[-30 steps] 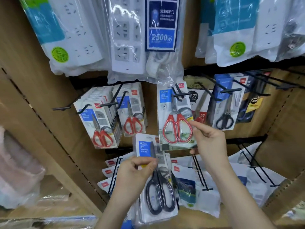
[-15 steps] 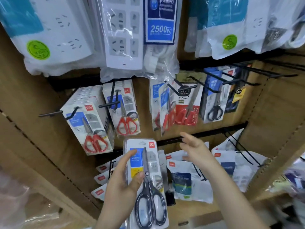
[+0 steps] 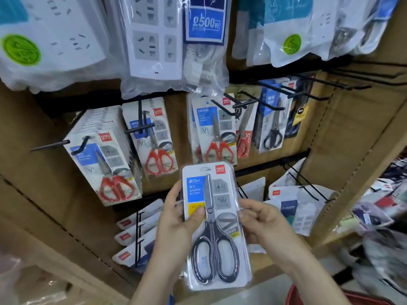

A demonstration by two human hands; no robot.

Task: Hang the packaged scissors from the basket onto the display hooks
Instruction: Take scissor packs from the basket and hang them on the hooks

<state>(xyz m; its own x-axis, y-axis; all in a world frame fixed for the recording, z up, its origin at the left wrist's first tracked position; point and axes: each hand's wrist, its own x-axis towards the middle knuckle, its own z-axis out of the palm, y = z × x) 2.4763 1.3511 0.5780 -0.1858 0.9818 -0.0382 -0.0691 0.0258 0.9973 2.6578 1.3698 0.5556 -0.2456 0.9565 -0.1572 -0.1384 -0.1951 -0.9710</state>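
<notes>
I hold a pack of black-handled scissors (image 3: 214, 225) upright in front of the display. My left hand (image 3: 176, 223) grips its left edge, thumb on the front. My right hand (image 3: 262, 223) pinches its right edge. Above it, red-handled scissor packs (image 3: 217, 133) hang on black display hooks (image 3: 222, 107). More red-handled packs (image 3: 110, 164) hang at the left, and one black-handled pack (image 3: 273, 128) hangs at the right. A red basket rim (image 3: 293, 296) shows at the bottom right.
Bagged power strips (image 3: 176, 40) hang on the row above. White pouches (image 3: 295, 208) hang on the lower hooks behind my hands. Bare black hooks (image 3: 343, 84) stick out at the upper right. A cardboard-coloured side panel (image 3: 352, 161) bounds the bay on the right.
My right hand left the hanging red-handled pack and came down to take the right edge of the black-handled pack. The pack is raised and upright now, held in both hands.
</notes>
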